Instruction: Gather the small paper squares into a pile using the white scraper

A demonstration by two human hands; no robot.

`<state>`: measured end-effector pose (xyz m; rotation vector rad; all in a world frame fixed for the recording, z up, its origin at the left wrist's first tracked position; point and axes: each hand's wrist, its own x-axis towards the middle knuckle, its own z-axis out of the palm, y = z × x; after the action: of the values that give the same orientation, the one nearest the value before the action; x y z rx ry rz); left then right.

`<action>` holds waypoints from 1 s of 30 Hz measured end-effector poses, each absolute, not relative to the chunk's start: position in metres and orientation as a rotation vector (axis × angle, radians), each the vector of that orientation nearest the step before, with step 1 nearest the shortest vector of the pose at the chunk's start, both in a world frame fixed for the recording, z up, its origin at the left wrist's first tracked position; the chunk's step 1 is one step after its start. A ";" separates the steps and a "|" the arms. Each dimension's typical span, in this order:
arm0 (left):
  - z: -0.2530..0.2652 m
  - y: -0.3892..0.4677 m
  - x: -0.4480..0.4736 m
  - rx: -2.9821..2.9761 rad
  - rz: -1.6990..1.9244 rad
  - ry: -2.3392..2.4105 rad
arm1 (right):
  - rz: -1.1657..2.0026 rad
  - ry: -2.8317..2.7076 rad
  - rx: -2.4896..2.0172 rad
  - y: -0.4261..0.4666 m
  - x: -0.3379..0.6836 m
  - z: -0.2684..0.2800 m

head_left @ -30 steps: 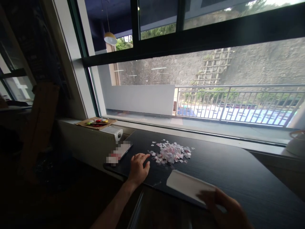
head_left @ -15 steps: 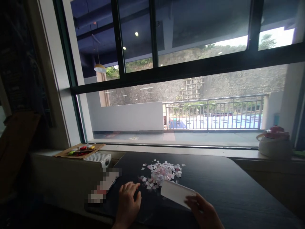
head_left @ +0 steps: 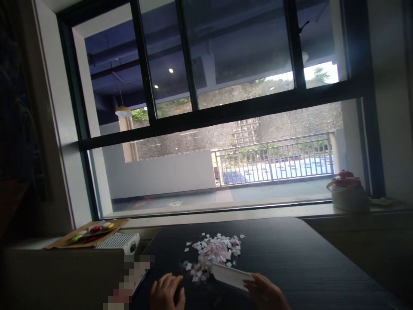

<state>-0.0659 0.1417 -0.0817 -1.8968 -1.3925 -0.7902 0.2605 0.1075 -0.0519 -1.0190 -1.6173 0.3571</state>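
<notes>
A loose heap of small white and pinkish paper squares (head_left: 214, 252) lies on the dark table (head_left: 284, 258). In my right hand (head_left: 266, 292) is a white, flat, rectangular piece (head_left: 234, 276) that looks slightly rimmed, gripped at its right end. Its far left end reaches the near edge of the heap, and I cannot tell whether it touches the squares. My left hand (head_left: 167, 292) is at the heap's near left side, holding nothing, its fingers loosely bent and the thumb apart. The bottom of the picture cuts off both hands.
Left of the table, a brown board (head_left: 87, 234) carries colourful round items beside a white vented device (head_left: 121, 243). A blurred-out flat object (head_left: 129, 284) lies at the table's left edge. On the window sill (head_left: 258, 212) stands a white jug with a red lid (head_left: 348, 191).
The camera view has tilted up and turned, so table and hands sit lower in the picture. The white piece now appears narrower, seen at a flatter angle. My left hand stays empty.
</notes>
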 end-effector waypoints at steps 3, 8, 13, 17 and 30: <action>-0.083 0.143 -0.067 -1.892 -0.779 -1.361 | 0.280 -1.711 -1.038 0.106 0.260 -0.048; -0.079 0.139 -0.065 -1.891 -0.769 -1.387 | 0.281 -1.742 -1.020 0.099 0.259 -0.046; -0.078 0.138 -0.063 -1.907 -0.774 -1.407 | 0.296 -1.755 -1.051 0.095 0.258 -0.042; -0.077 0.138 -0.062 -1.909 -0.777 -1.445 | 0.332 -1.818 -1.042 0.090 0.254 -0.035; -0.064 0.124 -0.043 -1.889 -0.922 -1.564 | 0.585 -1.756 -1.112 0.083 0.253 -0.026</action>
<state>-0.0431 0.1242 -0.0638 -1.8892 -1.5640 -0.9215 0.2530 0.0834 -0.0260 -1.1122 -1.7562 0.5845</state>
